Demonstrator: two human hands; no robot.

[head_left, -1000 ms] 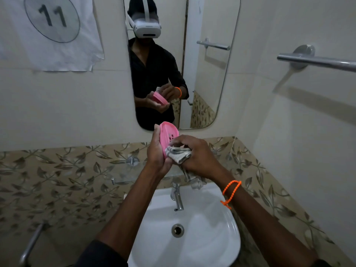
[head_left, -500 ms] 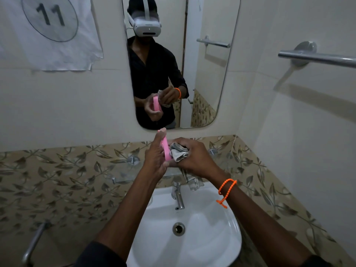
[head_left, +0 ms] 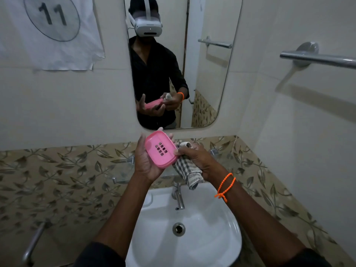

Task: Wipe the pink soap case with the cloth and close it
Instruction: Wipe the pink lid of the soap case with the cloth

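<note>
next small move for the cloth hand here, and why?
Probably bring the right hand up and over so the checked cloth rubs the slotted face of the pink soap case. The left hand holds the case face-up over the sink, while the cloth bunches at its right edge, mostly hanging below. No lid is visible, so closing looks premature.

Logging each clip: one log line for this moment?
left hand: holds pink soap case | right hand: grips checked cloth at case edge | over sink
</note>
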